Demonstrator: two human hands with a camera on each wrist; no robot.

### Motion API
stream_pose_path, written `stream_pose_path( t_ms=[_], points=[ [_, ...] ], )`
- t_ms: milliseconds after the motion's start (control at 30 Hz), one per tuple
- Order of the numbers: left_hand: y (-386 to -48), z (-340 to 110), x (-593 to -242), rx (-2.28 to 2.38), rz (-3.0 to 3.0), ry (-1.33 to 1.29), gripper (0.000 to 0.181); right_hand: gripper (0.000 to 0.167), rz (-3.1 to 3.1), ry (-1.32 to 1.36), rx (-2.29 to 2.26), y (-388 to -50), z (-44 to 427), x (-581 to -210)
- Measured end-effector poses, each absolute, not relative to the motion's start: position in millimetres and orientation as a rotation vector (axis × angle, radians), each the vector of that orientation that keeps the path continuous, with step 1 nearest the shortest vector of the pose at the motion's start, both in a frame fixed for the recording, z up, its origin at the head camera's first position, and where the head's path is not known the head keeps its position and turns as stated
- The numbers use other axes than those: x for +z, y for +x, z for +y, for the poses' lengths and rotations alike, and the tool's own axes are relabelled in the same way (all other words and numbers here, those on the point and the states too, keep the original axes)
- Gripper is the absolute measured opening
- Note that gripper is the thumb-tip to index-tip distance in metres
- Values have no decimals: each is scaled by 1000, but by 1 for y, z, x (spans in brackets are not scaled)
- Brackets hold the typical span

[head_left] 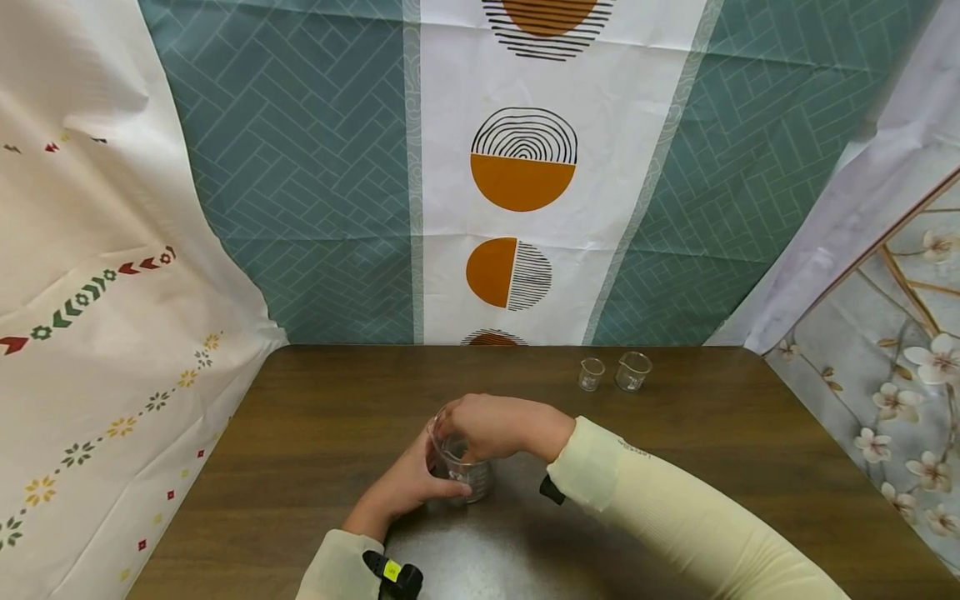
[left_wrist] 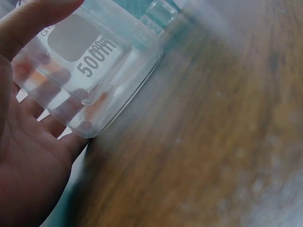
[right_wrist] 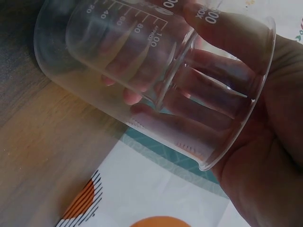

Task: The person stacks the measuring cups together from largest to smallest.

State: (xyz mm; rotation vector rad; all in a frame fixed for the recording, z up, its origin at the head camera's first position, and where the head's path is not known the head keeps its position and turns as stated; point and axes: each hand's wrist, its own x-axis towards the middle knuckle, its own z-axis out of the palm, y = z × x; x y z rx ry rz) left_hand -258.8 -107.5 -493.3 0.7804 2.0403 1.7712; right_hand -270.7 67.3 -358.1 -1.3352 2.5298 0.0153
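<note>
A large clear glass beaker (head_left: pixel 477 481) stands on the table near its middle; a "500ml" mark shows on its wall in the left wrist view. My left hand (head_left: pixel 408 485) grips it from the left side, thumb across the front and fingers behind. From above, my right hand (head_left: pixel 498 425) reaches in through the mouth of the beaker. In the right wrist view, its thumb and fingers hold a smaller graduated beaker (right_wrist: pixel 118 35) by the rim, inside the large one. Whether the smaller beaker touches the bottom, I cannot tell.
Two more glass beakers, a small one (head_left: pixel 591 377) and a wider one (head_left: pixel 633 373), stand toward the back right of the brown wooden table (head_left: pixel 315 417). A patterned cloth (head_left: pixel 315 167) hangs behind the table's far edge, with other cloths at both sides.
</note>
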Motion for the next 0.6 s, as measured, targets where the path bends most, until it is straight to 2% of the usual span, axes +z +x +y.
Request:
stream_pose_path(
  t_ms=[600],
  points=[
    [-258, -106, -492, 1770, 2040, 773, 106, 40, 2510, -1354, 36, -273, 66, -362]
  ],
)
